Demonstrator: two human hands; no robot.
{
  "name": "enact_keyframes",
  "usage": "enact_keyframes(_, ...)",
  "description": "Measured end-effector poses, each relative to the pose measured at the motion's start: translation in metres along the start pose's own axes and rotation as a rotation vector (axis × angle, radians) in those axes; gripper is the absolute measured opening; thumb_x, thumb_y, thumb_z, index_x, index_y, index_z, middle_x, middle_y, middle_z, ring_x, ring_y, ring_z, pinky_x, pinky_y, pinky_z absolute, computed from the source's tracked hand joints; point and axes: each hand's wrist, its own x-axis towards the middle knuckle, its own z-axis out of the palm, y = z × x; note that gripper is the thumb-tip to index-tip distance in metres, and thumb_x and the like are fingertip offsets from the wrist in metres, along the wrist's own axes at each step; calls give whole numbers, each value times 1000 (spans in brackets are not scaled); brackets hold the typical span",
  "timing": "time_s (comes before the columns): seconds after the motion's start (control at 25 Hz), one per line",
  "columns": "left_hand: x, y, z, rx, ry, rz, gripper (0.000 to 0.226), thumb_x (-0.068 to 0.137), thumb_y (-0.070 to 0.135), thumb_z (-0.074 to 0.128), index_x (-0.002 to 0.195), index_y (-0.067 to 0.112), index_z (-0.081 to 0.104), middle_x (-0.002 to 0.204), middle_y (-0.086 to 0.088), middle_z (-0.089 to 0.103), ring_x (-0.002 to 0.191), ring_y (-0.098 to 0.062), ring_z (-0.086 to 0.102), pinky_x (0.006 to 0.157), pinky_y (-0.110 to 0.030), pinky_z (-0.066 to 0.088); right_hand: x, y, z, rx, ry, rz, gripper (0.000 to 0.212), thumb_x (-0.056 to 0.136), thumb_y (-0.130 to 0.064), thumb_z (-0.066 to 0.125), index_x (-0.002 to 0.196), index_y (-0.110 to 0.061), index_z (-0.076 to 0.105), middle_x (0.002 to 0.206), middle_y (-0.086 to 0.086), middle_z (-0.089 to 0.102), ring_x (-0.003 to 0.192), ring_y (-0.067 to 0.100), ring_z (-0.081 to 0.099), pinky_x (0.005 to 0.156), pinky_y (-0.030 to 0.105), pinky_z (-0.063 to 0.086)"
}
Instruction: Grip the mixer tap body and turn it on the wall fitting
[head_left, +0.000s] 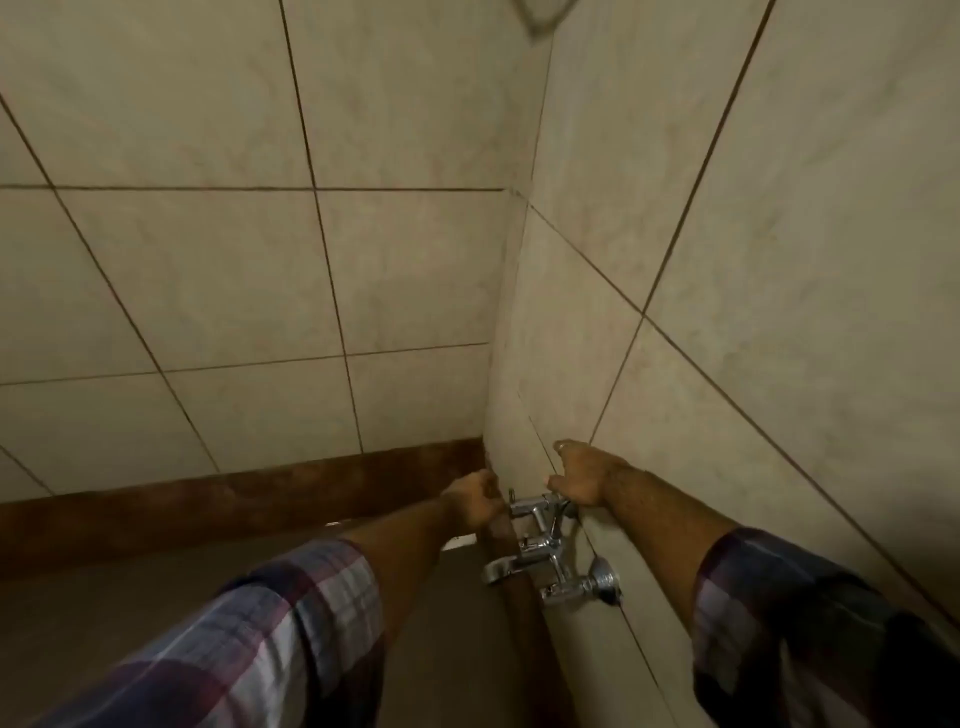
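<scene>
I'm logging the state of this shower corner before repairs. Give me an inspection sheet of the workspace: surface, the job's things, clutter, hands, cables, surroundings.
Surface: beige tiled wall with dark grout lines, meeting a second tiled wall at a corner.
Job's things: chrome tap fitting mounted low on the right wall, with a spout, cross pipes and a round wall flange.
Clutter: nothing seen.
Hands: left hand curled at the far end of the fitting, its grip hidden; right hand over the fitting's upper end against the wall, fingers bent, hold not clear.
Cables: nothing seen.
Surroundings: dark brown skirting band along the wall base, dim grey floor, plaid sleeves on both arms.
</scene>
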Motion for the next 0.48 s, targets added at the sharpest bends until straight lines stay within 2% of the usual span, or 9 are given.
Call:
enact_keyframes(0.12, 6, -7, 31, 2, 27, -25, 38, 91, 20, 62, 126, 8, 53, 114, -6, 60, 99, -18, 56, 72, -17, 44, 3, 11, 16, -83, 15, 18, 71, 90, -41, 56, 149, -12, 29, 155, 10, 37, 139, 29, 39, 116, 42, 30)
enact_keyframes(0.2, 13, -19, 56, -15, 38, -45, 32, 92, 15, 59, 121, 3, 55, 103, -4, 56, 91, -15, 53, 73, -17, 43, 4, 19, 29, -181, 22, -9, 63, 86, -44, 58, 140, -15, 43, 147, 7, 47, 133, 28, 42, 117, 45, 27)
enact_keyframes(0.28, 17, -30, 75, -57, 3, -83, 30, 93, 8, 56, 122, 1, 54, 105, -5, 56, 92, -15, 53, 82, -24, 47, 4, 25, 39, -269, 43, -46, 55, 84, -44, 59, 131, -17, 52, 138, 5, 53, 129, 27, 44, 117, 44, 24)
enact_keyframes(0.36, 19, -37, 94, -110, -27, -84, 29, 93, 3, 55, 122, 5, 53, 110, -7, 61, 93, -14, 57, 84, -25, 52, 1, 28, 45, -337, 83, -70, 54, 84, -39, 61, 132, -16, 50, 138, 6, 52, 131, 27, 41, 117, 43, 21)
enact_keyframes(0.44, 21, -40, 106, -91, 55, -69, 29, 94, 4, 54, 122, 8, 55, 116, -9, 63, 98, -18, 60, 85, -21, 50, -2, 31, 50, -381, 129, -102, 56, 84, -35, 61, 134, -14, 48, 140, 8, 50, 133, 28, 39, 118, 42, 21)
enact_keyframes(0.48, 22, -40, 112, -86, 108, -58, 30, 93, 5, 54, 124, 8, 55, 119, -10, 62, 105, -23, 60, 89, -25, 47, -2, 33, 52, -383, 145, -115, 55, 84, -34, 62, 134, -14, 47, 140, 8, 49, 132, 27, 39, 118, 41, 22)
